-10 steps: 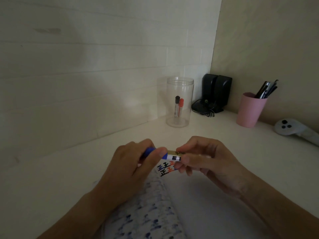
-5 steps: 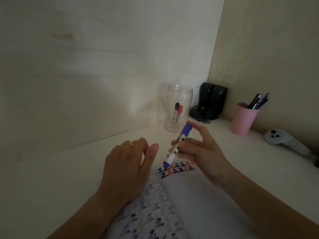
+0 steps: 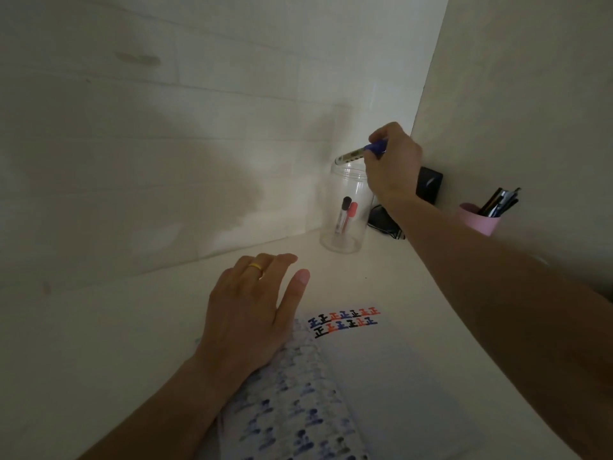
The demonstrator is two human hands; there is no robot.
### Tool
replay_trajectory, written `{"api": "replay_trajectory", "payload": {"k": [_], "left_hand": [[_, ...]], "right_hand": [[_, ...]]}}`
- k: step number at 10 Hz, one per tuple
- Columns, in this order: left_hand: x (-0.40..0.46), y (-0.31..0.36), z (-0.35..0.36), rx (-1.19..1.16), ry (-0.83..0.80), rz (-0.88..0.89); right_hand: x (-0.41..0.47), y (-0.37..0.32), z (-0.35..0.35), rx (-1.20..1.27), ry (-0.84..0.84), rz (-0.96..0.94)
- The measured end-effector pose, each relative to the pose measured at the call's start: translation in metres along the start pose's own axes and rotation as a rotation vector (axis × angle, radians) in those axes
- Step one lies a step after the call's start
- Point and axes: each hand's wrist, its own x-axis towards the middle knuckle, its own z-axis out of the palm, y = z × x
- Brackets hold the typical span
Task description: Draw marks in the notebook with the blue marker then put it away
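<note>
My right hand holds the blue marker by its capped blue end, tilted almost level just above the rim of a clear plastic jar at the back of the desk. A black marker and a red marker stand inside the jar. The open notebook lies in front of me, with two rows of blue, red and black marks at the top of its white page. My left hand rests flat, fingers apart, on the notebook's patterned left side and the desk.
A pink cup full of pens stands at the right by the wall. A black speaker and its cable sit in the corner behind my right arm. Walls close off the desk at the back and the right.
My two hands were together on the marker over the page. The right hand then carried it up and away to the jar's mouth, and the left hand settled flat on the notebook.
</note>
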Motion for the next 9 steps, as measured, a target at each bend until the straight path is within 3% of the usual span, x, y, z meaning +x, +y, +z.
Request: {"api": "replay_trajectory", "payload": {"k": [3,7,9], "left_hand": [[0.002,0.002,0.001,0.001,-0.036,0.003],[0.003,0.001,0.001,0.014,-0.052,0.011],[0.001,0.0,-0.005,0.012,-0.148,-0.001]], "right_hand": [[0.015,-0.006,-0.006,-0.258,-0.153,-0.001],[0.003,0.005,0.001,-0.345,-0.324,0.008],[-0.027,0.002,-0.027,-0.24,-0.199,-0.074]]}}
